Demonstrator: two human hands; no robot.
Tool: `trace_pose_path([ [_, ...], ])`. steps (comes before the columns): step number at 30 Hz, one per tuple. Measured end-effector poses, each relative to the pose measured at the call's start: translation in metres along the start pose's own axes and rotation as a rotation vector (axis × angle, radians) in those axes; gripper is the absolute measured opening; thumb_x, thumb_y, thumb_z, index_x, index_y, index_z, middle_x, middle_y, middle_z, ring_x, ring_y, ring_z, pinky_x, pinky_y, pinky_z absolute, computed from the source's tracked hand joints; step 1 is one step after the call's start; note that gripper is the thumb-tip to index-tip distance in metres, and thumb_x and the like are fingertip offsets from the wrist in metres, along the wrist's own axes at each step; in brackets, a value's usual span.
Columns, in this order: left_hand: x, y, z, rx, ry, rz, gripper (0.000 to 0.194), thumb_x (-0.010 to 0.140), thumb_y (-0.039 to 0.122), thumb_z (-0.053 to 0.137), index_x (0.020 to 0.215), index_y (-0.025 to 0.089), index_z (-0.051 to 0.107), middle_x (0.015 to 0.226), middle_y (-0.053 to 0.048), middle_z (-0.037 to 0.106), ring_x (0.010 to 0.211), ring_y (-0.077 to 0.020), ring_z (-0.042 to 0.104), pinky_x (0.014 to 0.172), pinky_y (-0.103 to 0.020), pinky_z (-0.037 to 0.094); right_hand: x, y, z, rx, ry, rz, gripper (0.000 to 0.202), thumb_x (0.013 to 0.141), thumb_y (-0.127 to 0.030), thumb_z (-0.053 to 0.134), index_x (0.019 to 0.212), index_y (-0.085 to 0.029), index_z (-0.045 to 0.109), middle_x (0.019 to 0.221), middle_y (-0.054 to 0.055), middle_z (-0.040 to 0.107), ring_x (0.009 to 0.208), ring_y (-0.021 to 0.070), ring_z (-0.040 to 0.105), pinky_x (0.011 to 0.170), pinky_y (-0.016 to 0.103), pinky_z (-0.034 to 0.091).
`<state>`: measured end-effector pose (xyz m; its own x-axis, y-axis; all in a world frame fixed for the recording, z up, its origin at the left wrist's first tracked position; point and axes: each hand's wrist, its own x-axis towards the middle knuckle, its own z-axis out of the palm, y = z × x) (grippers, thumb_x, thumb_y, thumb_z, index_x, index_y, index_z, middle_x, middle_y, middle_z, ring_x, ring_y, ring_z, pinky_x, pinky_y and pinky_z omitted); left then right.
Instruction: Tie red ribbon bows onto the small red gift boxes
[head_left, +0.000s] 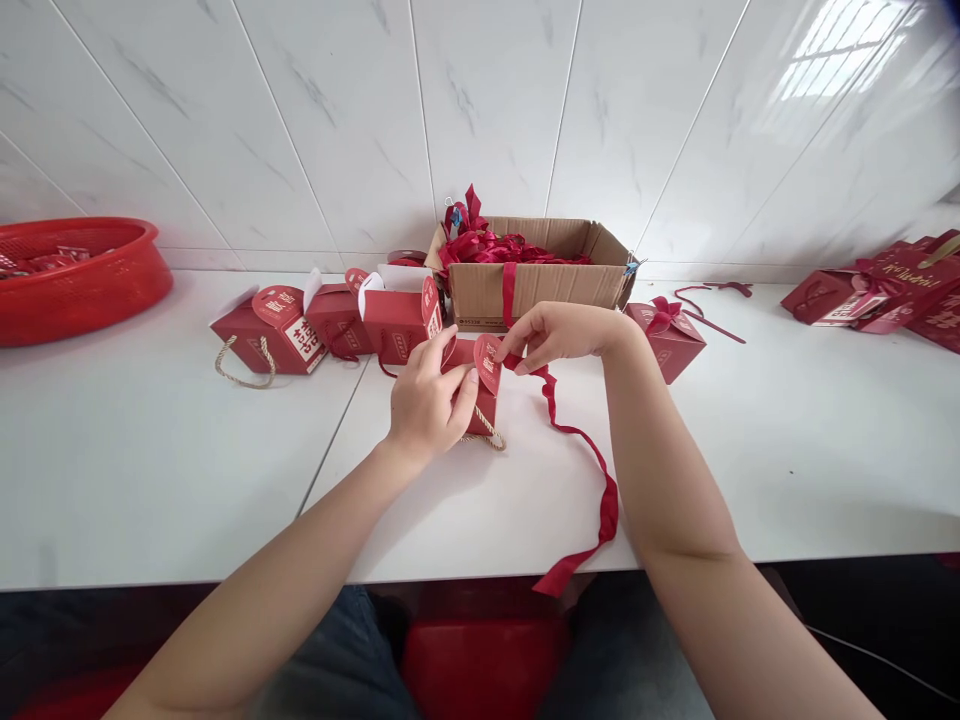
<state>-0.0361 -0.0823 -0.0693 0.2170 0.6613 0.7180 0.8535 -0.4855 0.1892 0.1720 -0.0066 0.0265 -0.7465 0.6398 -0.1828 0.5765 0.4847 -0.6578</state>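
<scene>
A small red gift box (487,395) with a gold rope handle stands on the table in front of me. My left hand (431,395) grips it from the left, thumb and fingers at its rounded top flap. At the flap's right side, my right hand (562,330) is closed in a pinch on a dark red ribbon (609,510). The ribbon's loose tail curls down across the table and hangs over the front edge. Whether the ribbon passes through the flap is hidden by my fingers.
Behind stands a cardboard carton (540,292) full of red ribbons (495,245). Several red boxes (401,325) are left of it, a bow-tied box (667,340) right. A red plastic basket (112,275) sits far left. More red boxes (844,297) lie far right on the white table (787,450).
</scene>
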Motion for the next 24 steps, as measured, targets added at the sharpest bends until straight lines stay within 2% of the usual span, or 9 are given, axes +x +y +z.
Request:
trace_pose_path([
  [3, -0.001, -0.002, 0.001, -0.177, 0.077, -0.054, 0.035, 0.094, 0.028, 0.040, 0.121, 0.017, 0.060, 0.131, -0.014, 0.057, 0.122, -0.0264, 0.055, 0.101, -0.043, 0.048, 0.000, -0.002, 0.001, -0.022, -0.002, 0.023, 0.034, 0.071, -0.024, 0.070, 0.104, -0.025, 0.075, 0.091, 0.001, 0.070, 0.075, 0.0125, 0.058, 0.070, 0.025, 0.044],
  [5, -0.001, -0.003, 0.002, -0.307, 0.119, -0.121, 0.040, 0.093, 0.030, 0.043, 0.131, 0.017, 0.046, 0.128, -0.013, 0.059, 0.121, -0.0238, 0.057, 0.100, -0.041, 0.048, 0.002, -0.003, 0.002, -0.039, -0.010, 0.044, 0.036, 0.071, -0.023, 0.070, 0.106, -0.027, 0.075, 0.085, -0.001, 0.070, 0.072, 0.0119, 0.057, 0.069, 0.025, 0.043],
  [6, 0.000, -0.003, 0.003, -0.345, 0.128, -0.153, 0.042, 0.092, 0.032, 0.047, 0.131, 0.018, 0.044, 0.125, -0.013, 0.061, 0.119, -0.0235, 0.058, 0.099, -0.040, 0.049, 0.003, -0.003, 0.003, -0.046, -0.014, 0.052, 0.037, 0.071, -0.023, 0.070, 0.107, -0.027, 0.075, 0.082, -0.001, 0.069, 0.070, 0.0114, 0.057, 0.069, 0.025, 0.043],
  [8, 0.001, -0.003, 0.003, -0.342, 0.123, -0.191, 0.037, 0.087, 0.034, 0.056, 0.120, 0.019, 0.050, 0.117, -0.011, 0.066, 0.111, -0.0232, 0.063, 0.093, -0.039, 0.052, 0.005, -0.003, 0.004, -0.055, -0.027, 0.052, 0.039, 0.071, -0.021, 0.069, 0.109, -0.028, 0.074, 0.078, -0.002, 0.068, 0.067, 0.0106, 0.055, 0.066, 0.024, 0.042],
  [12, 0.003, -0.001, 0.003, -0.262, 0.108, -0.134, 0.014, 0.082, 0.029, 0.062, 0.092, 0.020, 0.058, 0.102, -0.008, 0.070, 0.100, -0.0224, 0.066, 0.089, -0.037, 0.052, 0.005, -0.005, 0.003, -0.069, -0.035, 0.041, 0.036, 0.072, -0.020, 0.069, 0.106, -0.027, 0.074, 0.076, -0.002, 0.068, 0.064, 0.0104, 0.055, 0.063, 0.025, 0.040],
  [16, 0.003, -0.001, 0.003, -0.286, 0.122, -0.153, 0.023, 0.081, 0.029, 0.063, 0.101, 0.019, 0.056, 0.108, -0.008, 0.067, 0.103, -0.0223, 0.064, 0.090, -0.036, 0.052, -0.003, -0.011, 0.001, -0.061, 0.074, -0.006, 0.020, 0.072, -0.023, 0.069, 0.091, -0.021, 0.077, 0.080, 0.000, 0.070, 0.067, 0.0112, 0.057, 0.063, 0.025, 0.041],
  [18, 0.003, -0.002, 0.003, -0.286, 0.137, -0.155, 0.030, 0.081, 0.030, 0.063, 0.107, 0.019, 0.053, 0.110, -0.009, 0.065, 0.104, -0.0224, 0.064, 0.089, -0.036, 0.053, -0.005, -0.014, 0.002, -0.009, 0.126, -0.068, 0.019, 0.074, -0.025, 0.068, 0.090, -0.020, 0.076, 0.081, 0.001, 0.071, 0.069, 0.0118, 0.058, 0.064, 0.025, 0.042],
  [21, 0.002, -0.002, 0.004, -0.291, 0.157, -0.155, 0.037, 0.080, 0.032, 0.065, 0.111, 0.019, 0.049, 0.112, -0.010, 0.063, 0.105, -0.0231, 0.063, 0.088, -0.036, 0.053, -0.002, -0.017, 0.005, 0.090, 0.134, -0.145, 0.018, 0.077, -0.025, 0.066, 0.090, -0.018, 0.076, 0.080, 0.001, 0.070, 0.069, 0.0125, 0.059, 0.064, 0.025, 0.043],
  [24, 0.003, -0.003, 0.004, -0.301, 0.151, -0.170, 0.040, 0.080, 0.033, 0.065, 0.113, 0.019, 0.048, 0.114, -0.010, 0.061, 0.105, -0.0231, 0.062, 0.088, -0.037, 0.052, 0.005, -0.016, 0.008, 0.168, 0.151, -0.148, 0.014, 0.077, -0.024, 0.067, 0.088, -0.018, 0.073, 0.074, 0.001, 0.068, 0.067, 0.0121, 0.058, 0.062, 0.025, 0.043],
])
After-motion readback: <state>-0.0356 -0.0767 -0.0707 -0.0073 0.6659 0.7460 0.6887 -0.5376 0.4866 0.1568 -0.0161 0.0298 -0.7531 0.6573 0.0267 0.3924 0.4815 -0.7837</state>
